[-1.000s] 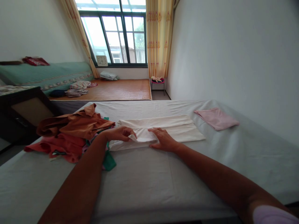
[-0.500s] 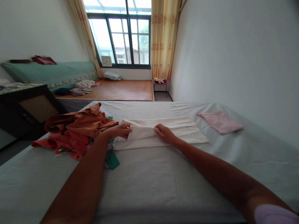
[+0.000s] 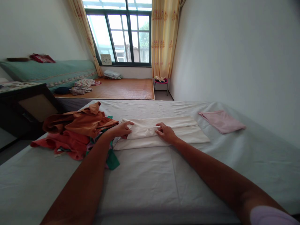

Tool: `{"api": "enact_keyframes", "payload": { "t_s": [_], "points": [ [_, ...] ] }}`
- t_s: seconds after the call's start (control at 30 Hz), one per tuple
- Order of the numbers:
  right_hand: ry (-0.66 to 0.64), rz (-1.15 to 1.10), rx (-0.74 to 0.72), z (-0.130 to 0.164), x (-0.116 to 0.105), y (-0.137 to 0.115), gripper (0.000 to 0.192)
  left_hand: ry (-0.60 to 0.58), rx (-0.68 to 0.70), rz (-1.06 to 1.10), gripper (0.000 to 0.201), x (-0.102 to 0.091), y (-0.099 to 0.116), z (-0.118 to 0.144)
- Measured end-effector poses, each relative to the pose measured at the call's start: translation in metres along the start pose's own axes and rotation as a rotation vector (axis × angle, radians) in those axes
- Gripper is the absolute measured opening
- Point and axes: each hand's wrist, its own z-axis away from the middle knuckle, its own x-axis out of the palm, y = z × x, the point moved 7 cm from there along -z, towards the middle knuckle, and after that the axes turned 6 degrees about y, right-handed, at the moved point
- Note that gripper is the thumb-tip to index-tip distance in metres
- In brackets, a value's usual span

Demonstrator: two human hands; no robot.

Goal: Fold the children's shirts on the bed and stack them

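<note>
A white garment (image 3: 178, 128), folded into a long strip, lies flat across the bed in front of me. Its exact kind does not show. Near its left end my left hand (image 3: 122, 130) rests on the cloth, with index finger and thumb apart. My right hand (image 3: 166, 132) touches the middle of the strip, its index finger stretched out and its thumb apart from it. Between the two hands a narrow flap of the white cloth (image 3: 143, 132) lies slack and slightly wrinkled. The undersides of both hands are hidden.
Orange clothing (image 3: 81, 123), red clothing (image 3: 70, 145) and a green piece (image 3: 112, 161) are heaped at left. A folded pink cloth (image 3: 221, 122) lies at right on the pale bedsheet (image 3: 145, 181). Beyond stand a dark cabinet (image 3: 30, 109), another bed (image 3: 126, 89) and a stool (image 3: 161, 81).
The flap that both hands held raised and taut has come down onto the garment and gone slack. The fingers of both hands have opened from their pinch.
</note>
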Motion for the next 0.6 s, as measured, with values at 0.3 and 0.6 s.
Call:
{"api": "enact_keyframes", "payload": {
  "t_s": [0.3, 0.6],
  "points": [
    [0.003, 0.215, -0.497, 0.023, 0.0, -0.057, 0.027, 0.203, 0.286, -0.584, 0.026, 0.014, 0.064, 0.006],
    [-0.058, 0.246, -0.413, 0.018, 0.001, -0.034, 0.022, 0.052, 0.062, -0.545, 0.033, 0.023, 0.029, -0.004]
  ]
}}
